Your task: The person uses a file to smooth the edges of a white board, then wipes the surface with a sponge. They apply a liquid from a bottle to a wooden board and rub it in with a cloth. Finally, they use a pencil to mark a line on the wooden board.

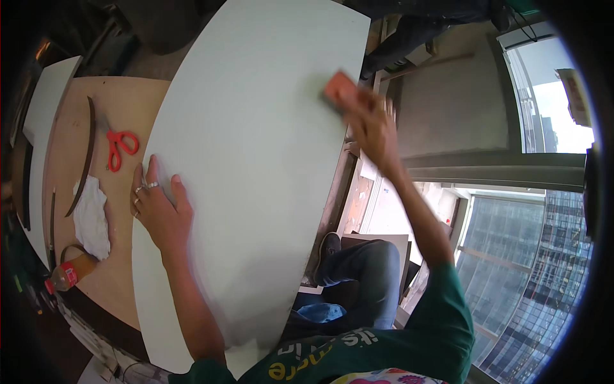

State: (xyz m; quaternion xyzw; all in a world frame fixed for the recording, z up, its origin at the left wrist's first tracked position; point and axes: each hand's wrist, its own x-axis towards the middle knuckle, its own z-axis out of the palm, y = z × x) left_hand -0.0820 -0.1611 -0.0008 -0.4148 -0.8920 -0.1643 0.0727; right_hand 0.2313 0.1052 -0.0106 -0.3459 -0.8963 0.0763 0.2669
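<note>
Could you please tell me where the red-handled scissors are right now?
In the head view, the red-handled scissors lie at the left on the tan board, between the dark curved strip and the white panel, near the left hand.

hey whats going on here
A person grips an orange-red block in the right hand, at the right side of a large white panel; blur hides whether it touches. The left hand rests open at the panel's left edge. Red-handled scissors, a white cloth and a bottle lie farther left.
</note>
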